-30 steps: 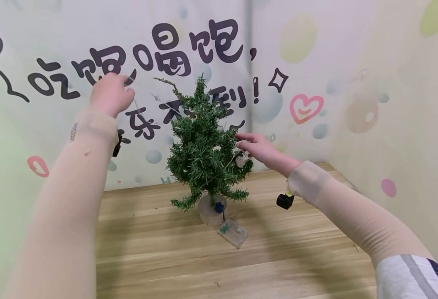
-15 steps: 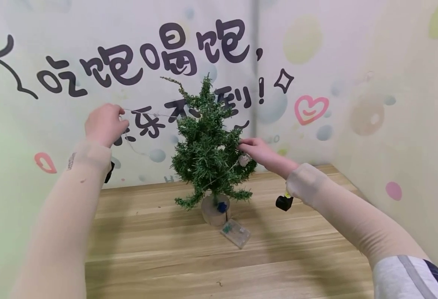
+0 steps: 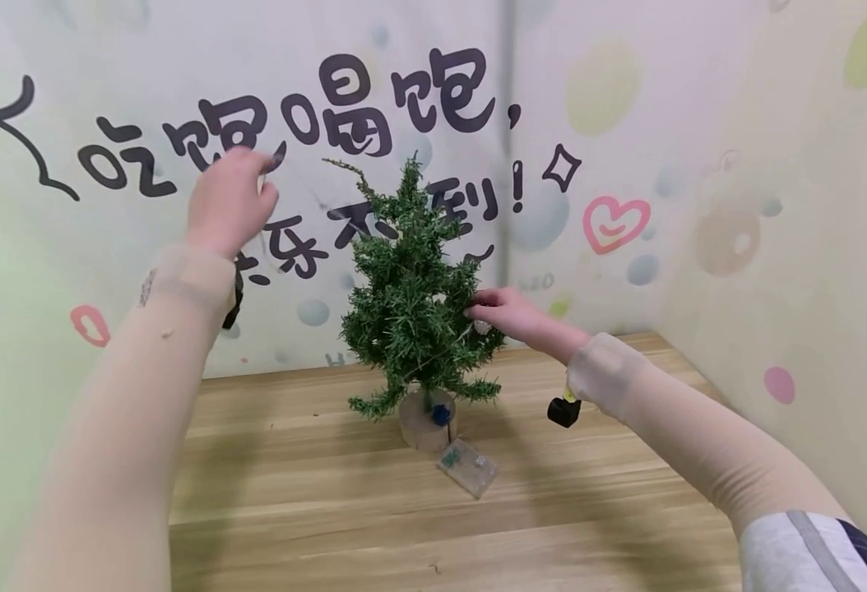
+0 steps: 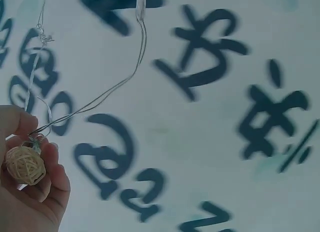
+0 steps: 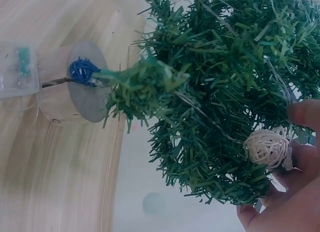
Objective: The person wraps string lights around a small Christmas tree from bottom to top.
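A small artificial Christmas tree [image 3: 411,321] stands upright on a round wooden base [image 3: 414,429]. Raised left of the treetop, my left hand [image 3: 229,201] pinches a thin string of lights [image 4: 110,89]. A pale woven ball [image 4: 26,165] of that string sits inside its curled fingers in the left wrist view. My right hand [image 3: 515,316] is at the tree's right side, thumb and fingers around the light wire beside a white woven ball [image 5: 267,148]. More wire crosses the branches. A blue woven ball [image 5: 82,71] lies on the base, below the lowest branch.
A clear battery box [image 3: 467,467] rests on the wooden table [image 3: 293,510] in front of the base, joined to the blue ball by a dark wire. Printed walls [image 3: 596,107] meet in a corner behind the tree. Small green scraps dot the tabletop.
My left hand dipped, stretching the wire toward the tree, then rose again to about its former height. My right hand has slid slightly lower along the tree, covering more of the white ball.
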Motion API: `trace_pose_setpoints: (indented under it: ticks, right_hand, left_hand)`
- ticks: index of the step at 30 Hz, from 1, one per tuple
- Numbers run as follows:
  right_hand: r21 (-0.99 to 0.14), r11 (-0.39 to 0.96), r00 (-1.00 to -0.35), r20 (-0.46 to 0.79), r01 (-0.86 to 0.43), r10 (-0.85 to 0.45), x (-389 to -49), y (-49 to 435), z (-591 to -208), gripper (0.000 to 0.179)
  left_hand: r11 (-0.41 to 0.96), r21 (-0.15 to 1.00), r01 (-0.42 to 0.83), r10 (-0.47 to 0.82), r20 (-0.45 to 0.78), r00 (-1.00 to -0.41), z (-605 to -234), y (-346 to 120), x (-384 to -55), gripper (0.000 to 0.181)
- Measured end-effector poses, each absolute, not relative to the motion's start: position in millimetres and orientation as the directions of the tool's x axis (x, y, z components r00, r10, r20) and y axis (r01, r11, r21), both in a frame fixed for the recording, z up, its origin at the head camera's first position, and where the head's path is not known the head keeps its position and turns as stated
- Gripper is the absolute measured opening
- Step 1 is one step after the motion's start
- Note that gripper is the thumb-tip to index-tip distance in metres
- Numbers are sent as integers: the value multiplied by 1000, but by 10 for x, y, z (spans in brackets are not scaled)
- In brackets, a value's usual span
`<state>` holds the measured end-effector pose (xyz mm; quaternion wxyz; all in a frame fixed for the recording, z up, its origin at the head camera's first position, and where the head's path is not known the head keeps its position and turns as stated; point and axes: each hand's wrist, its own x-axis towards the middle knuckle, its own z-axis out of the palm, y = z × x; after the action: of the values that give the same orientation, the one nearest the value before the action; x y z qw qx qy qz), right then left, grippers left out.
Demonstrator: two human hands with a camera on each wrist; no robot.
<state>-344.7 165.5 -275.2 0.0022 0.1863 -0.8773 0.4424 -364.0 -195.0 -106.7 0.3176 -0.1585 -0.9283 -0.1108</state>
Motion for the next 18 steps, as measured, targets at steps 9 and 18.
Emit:
trace_pose_setpoints:
  ticks: [9,18]
  right_hand:
    - [-706,599,-918,201,-377,-341,-3418,1674,-2748,62]
    - [-683,628,-921,189,-372,-340,-3431,1660,-2758,62]
  left_hand:
    - [912,74,403,269,633,-725,-413,-1397,-3596,46]
    - [922,91,377,242,624,-743,-331,-1279,-3611,48]
